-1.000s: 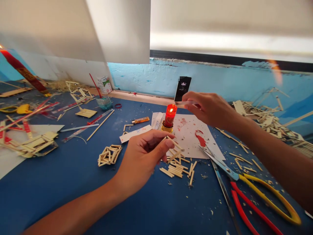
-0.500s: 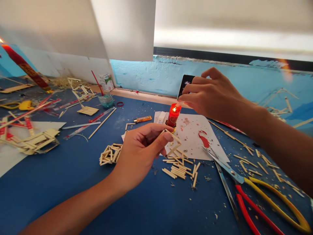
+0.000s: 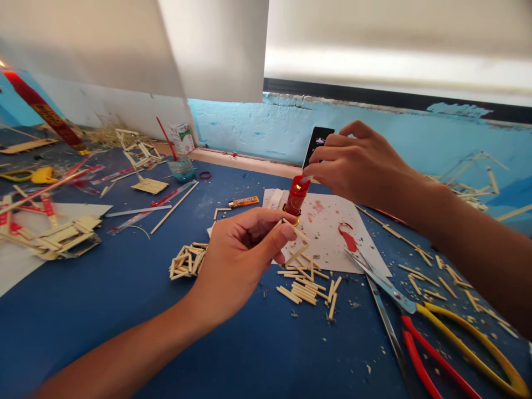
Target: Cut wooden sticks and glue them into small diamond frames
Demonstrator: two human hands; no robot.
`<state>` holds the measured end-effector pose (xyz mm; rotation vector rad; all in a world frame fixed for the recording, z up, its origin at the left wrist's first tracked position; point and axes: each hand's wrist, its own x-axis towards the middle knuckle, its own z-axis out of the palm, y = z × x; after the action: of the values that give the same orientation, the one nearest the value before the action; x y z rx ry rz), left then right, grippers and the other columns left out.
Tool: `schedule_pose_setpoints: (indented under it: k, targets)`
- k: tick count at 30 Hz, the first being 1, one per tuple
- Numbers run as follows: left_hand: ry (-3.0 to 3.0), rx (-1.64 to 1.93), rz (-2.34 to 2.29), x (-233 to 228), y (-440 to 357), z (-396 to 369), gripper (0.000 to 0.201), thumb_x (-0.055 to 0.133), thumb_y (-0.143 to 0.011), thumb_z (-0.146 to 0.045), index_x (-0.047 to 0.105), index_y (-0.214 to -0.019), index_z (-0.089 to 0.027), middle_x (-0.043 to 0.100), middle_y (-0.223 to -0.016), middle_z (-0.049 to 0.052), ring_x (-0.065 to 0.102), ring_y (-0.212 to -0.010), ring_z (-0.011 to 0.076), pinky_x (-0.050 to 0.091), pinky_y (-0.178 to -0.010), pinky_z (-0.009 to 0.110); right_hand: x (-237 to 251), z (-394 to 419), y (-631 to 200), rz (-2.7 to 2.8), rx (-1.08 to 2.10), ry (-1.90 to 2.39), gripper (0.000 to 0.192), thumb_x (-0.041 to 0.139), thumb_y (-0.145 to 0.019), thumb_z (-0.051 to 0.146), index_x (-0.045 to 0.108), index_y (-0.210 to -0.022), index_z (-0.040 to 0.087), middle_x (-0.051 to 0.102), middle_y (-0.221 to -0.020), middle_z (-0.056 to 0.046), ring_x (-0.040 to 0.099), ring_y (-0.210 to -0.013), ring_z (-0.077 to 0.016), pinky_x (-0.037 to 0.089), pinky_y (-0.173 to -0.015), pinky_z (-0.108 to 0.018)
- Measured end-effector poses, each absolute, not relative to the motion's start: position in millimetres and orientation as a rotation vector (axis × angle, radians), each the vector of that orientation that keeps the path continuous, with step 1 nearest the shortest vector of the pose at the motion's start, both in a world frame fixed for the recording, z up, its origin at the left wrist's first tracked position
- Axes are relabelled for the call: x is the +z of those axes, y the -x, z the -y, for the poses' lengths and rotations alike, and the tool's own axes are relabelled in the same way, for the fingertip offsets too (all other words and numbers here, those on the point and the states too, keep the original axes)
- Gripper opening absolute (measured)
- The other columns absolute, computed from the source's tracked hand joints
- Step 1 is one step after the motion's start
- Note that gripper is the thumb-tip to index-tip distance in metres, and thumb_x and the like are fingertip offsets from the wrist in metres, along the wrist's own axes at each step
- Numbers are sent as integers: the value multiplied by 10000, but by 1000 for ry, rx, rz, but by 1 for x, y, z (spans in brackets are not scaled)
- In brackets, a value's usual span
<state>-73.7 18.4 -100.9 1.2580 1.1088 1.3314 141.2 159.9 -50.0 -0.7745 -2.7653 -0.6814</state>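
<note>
My left hand [image 3: 245, 255] pinches a small angular frame of short wooden sticks [image 3: 300, 235] between thumb and fingers. Just behind it stands a red candle [image 3: 296, 202] in a gold-coloured base, a small glow at its top. Over the candle, the fingers of my right hand [image 3: 353, 160] are closed on a short, whitish translucent stick [image 3: 306, 180], its tip at the candle's top. Most of that stick is hidden by the fingers. Cut wooden sticks [image 3: 305, 291] lie in a pile below the frame. Left of my left hand is a cluster of joined sticks [image 3: 187, 261].
Scissors [image 3: 399, 296] with yellow and red handles lie at right, overlapping a white paper [image 3: 328, 221]. An orange lighter [image 3: 244, 201] is behind my left hand. A second lit red candle [image 3: 45, 113] leans at far left. A phone [image 3: 318, 141] rests against the wall.
My right hand has moved slightly down, bringing the translucent stick to the candle's top. The bright flame there now looks smaller. My left hand holds the frame almost unmoved.
</note>
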Motion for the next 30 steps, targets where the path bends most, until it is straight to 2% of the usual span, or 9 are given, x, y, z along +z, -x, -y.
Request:
schedule_pose_setpoints:
  k: [7, 19, 26, 30]
  targets:
    - [-1236, 1330, -1067, -101, 74, -18, 59, 776, -881, -195, 820, -857, -227, 686, -572, -77, 596, -489, 35, 487, -477, 86, -49, -158, -140, 2778, -867, 797, 454, 315, -1074, 155, 724, -929, 288, 732, -983, -34, 595, -965, -273, 370, -979, -498]
    - [-1249, 1331, -1078, -100, 74, -17, 53, 781, -869, -205, 818, -838, -227, 693, -581, -66, 587, -481, 47, 482, -461, 106, -48, -156, -141, 2758, -717, 781, 376, 423, -1028, 108, 722, -879, 282, 747, -991, -52, 580, -946, -282, 358, -983, -515]
    - [-1252, 1329, -1085, -101, 73, -18, 30, 794, -861, -209, 820, -849, -218, 697, -587, -60, 581, -479, 45, 477, -453, 102, -48, -156, -142, 2773, -888, 773, 363, 427, -1011, 80, 722, -913, 268, 755, -989, -51, 599, -934, -273, 380, -946, -500]
    - [-1262, 1326, -1077, -101, 73, -18, 28, 794, -864, -213, 820, -855, -219, 702, -594, -60, 580, -481, 44, 478, -455, 103, -47, -154, -141, 2782, -876, 784, 367, 419, -1031, 105, 730, -930, 272, 753, -992, -56, 607, -956, -278, 379, -957, -504]
